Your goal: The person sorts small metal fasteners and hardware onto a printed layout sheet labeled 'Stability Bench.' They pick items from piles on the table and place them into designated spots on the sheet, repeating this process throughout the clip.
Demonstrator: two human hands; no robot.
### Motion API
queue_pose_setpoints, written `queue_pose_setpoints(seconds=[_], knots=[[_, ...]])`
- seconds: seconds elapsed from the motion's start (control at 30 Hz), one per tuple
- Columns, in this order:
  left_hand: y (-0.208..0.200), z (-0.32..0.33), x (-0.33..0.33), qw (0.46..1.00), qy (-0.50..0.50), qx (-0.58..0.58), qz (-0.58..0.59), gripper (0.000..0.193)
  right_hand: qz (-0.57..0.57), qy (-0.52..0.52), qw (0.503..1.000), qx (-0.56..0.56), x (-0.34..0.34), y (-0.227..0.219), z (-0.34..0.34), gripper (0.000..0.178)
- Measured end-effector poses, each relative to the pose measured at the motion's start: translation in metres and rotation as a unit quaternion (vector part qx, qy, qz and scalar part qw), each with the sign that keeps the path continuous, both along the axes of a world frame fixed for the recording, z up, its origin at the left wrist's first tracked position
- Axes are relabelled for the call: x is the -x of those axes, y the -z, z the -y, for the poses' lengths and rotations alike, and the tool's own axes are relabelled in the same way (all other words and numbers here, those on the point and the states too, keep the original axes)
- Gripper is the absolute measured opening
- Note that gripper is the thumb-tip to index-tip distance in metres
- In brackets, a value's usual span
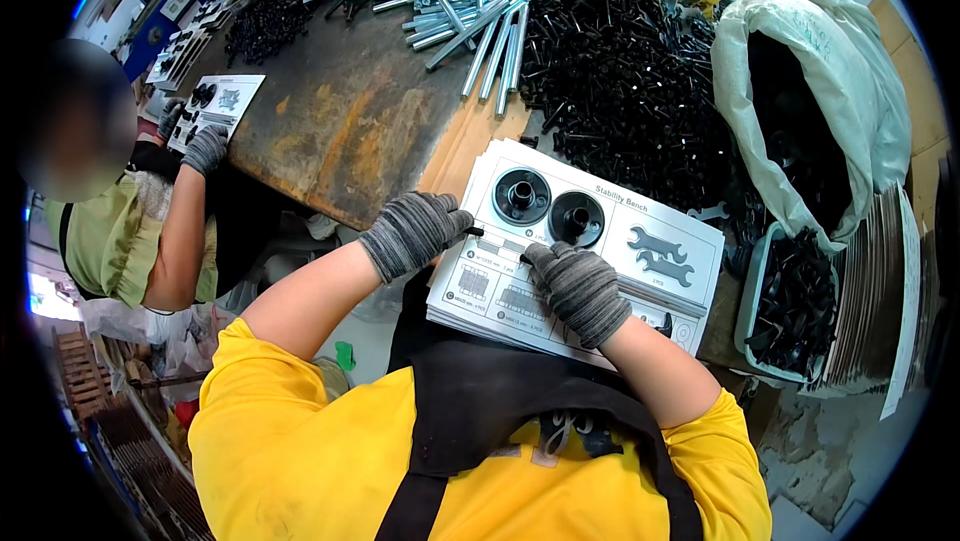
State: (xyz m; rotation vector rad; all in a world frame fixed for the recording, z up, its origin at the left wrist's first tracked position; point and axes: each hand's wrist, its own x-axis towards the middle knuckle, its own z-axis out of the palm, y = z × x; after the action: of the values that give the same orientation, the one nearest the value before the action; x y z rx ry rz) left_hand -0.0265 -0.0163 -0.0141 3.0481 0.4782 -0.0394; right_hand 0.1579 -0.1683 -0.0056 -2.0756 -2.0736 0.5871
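Note:
A stack of white printed cards (487,345) lies tilted at the table's near edge in front of me. On the top card sit a black round flanged part (521,197) and a second black flanged part (576,219) beside it. My left hand (415,236), in a grey knit glove, pinches a small black bolt (474,232) over the card's left edge. In a matching glove, my right hand (580,291) is closed above the card's middle; a small dark tip shows at its fingertips, the rest hidden. Another small black part (665,323) lies on the card's lower right.
Behind the cards spreads a heap of black bolts (630,81), with silvery metal rods (480,1) piled to its left. At right stand an open white sack (735,71) and a bin of black parts (795,306). A co-worker's gloved hand (206,149) works at another card on the left.

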Motion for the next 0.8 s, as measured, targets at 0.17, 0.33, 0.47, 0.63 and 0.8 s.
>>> queue_pose_setpoints(seconds=[0.17, 0.33, 0.47, 0.63, 0.8], knots=[[-0.014, 0.003, -0.008, 0.996, 0.006, -0.012, -0.090, 0.019, 0.059, -0.036, 0.997, 0.023, 0.000, -0.006, 0.002, 0.027], [-0.027, 0.009, -0.020, 0.983, 0.001, -0.004, -0.184, 0.024, 0.151, -0.125, 0.980, 0.026, 0.005, -0.014, 0.002, 0.028], [-0.027, 0.013, -0.033, 0.965, -0.045, 0.034, -0.257, 0.023, 0.128, -0.118, 0.983, 0.066, 0.010, -0.013, -0.007, 0.021], [-0.029, -0.030, -0.046, 0.908, -0.097, 0.311, -0.264, 0.029, -0.059, -0.137, 0.985, -0.087, -0.018, 0.036, -0.027, 0.019], [-0.038, 0.030, -0.058, 0.961, -0.003, 0.007, -0.277, 0.013, 0.107, -0.075, 0.982, 0.138, 0.019, -0.025, -0.029, 0.017]])
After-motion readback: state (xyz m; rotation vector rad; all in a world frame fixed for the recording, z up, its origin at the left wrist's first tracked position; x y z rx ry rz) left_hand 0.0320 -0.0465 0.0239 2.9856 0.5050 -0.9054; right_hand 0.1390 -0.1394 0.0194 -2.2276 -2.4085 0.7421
